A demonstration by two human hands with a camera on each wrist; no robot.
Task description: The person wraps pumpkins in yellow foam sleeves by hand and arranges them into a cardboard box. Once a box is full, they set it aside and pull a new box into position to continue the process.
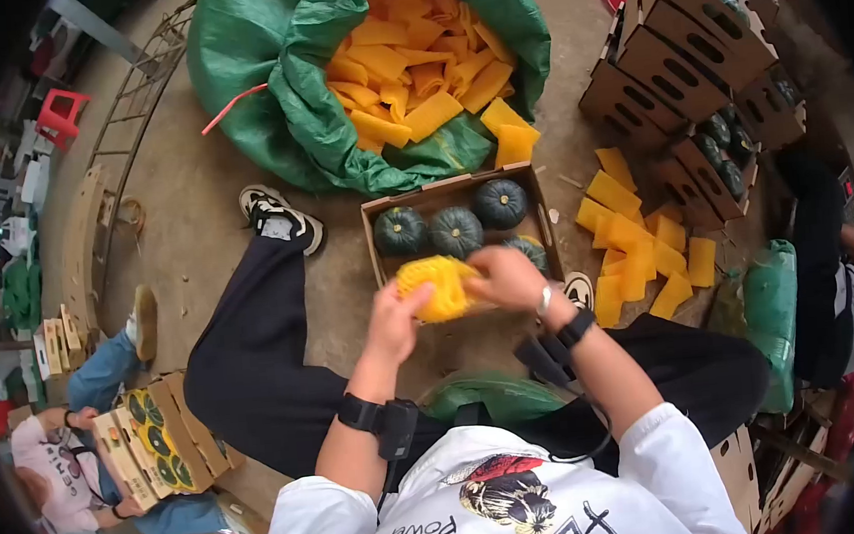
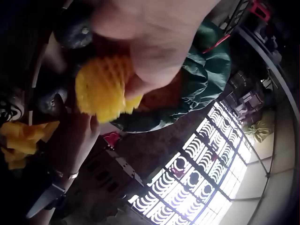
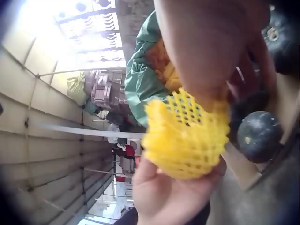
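Observation:
A yellow foam net [image 1: 436,288] is between both hands, above the near side of a cardboard box [image 1: 379,263] holding several dark green pumpkins [image 1: 455,232]. The left hand [image 1: 393,322] grips the net from its left side; in the right wrist view the net [image 3: 185,140] rests against that hand's palm [image 3: 171,194]. Fingers of the right hand [image 1: 508,279] pinch the net's right edge. Dark green shows through the mesh in the right wrist view; whether a pumpkin is inside, I cannot tell.
Behind the box stands a green sack [image 1: 308,96] full of flat yellow nets [image 1: 421,57]. More nets [image 1: 631,251] lie on the floor at the right, near stacked cartons [image 1: 671,57]. A person [image 1: 57,467] sits at the left beside a carton of pumpkins [image 1: 155,439].

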